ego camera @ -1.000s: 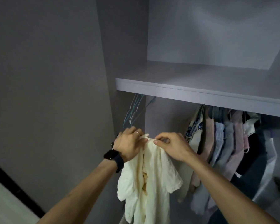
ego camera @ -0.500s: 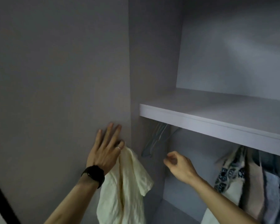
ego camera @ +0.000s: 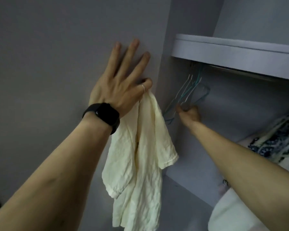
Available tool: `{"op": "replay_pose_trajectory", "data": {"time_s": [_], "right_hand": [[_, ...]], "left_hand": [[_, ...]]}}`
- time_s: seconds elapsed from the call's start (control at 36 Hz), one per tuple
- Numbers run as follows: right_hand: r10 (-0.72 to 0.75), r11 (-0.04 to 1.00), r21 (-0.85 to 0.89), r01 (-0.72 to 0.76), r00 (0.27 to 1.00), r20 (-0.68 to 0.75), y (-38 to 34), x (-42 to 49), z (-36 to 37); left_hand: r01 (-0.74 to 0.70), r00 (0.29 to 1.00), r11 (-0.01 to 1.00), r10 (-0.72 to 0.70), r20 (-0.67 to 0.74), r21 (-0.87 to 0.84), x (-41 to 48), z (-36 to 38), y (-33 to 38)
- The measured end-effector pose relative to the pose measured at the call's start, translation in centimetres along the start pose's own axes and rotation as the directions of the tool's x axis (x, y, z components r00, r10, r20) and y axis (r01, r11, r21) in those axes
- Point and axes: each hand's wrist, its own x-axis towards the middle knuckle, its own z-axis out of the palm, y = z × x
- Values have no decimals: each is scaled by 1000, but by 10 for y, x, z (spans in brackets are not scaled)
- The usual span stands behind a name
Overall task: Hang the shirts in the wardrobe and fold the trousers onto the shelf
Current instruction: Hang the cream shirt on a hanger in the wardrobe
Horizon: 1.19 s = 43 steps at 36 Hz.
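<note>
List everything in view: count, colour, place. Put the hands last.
cream shirt: one, cream, dangling from the left hand
wire hangers: several, count unclear, teal and white, on the rail
rail: one, metallic, under the shelf
shelf: one, pale grey, upper right
side panel: one, grey, left
patterned garment: one, blue and white, right edge
white cloth: one, white, bottom right
watch: one, black, left wrist
ring: one, silvery, a left-hand finger
left hand: one, fingers spread on the side panel, pinches the cream shirt
right hand: one, grips the wire hangers' lower ends
</note>
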Motion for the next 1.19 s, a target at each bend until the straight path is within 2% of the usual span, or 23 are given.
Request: {"op": "replay_pose_trajectory", "data": {"time_s": [0.14,0.22,0.39,0.44,0.5,0.64,0.75,0.83,0.94,1.0,1.06,1.14,1.19], "right_hand": [[88,996,-26,-89,996,-18,1,10,2],[81,996,-43,-82,997,-13,-1,8,0],[128,981,-129,-145,983,-128,-19,6,-29],[159,969,-174,-174,982,-98,-22,6,-40],[153,963,-211,-169,984,-87,-26,6,-56],[114,942,-297,-158,980,-162,-41,-6,-91],[99,916,-372,-148,984,-146,-38,-35,-117],[66,916,-387,-104,992,-109,-21,-70,-133],[54,949,-309,-70,997,-61,8,-129,-156],[60,975,-212,-67,997,-40,17,-160,-167],[77,988,-134,-79,997,-22,24,-185,-175],[118,992,-41,-118,993,-8,32,-220,-185],[143,990,10,-143,989,-24,33,-240,-194]], "left_hand": [[6,1000,999,-6,17,31,-2,2,4],[8,999,999,-10,36,38,-5,3,4],[19,998,1000,-20,56,11,-9,2,4],[17,998,1000,-17,66,-5,-11,2,4],[25,997,998,-21,79,-51,-10,0,3],[34,992,992,-18,124,-124,-11,-1,2],[37,992,986,-16,128,-160,-11,0,1],[62,981,985,-30,193,-161,-10,-4,2],[123,963,951,-45,265,-284,-1,-16,2],[182,961,900,-77,267,-396,3,-25,4],[288,938,786,-117,326,-547,4,-38,13],[478,855,483,-64,515,-734,-4,-65,37],[498,845,299,42,533,-814,-13,-80,57]]}}
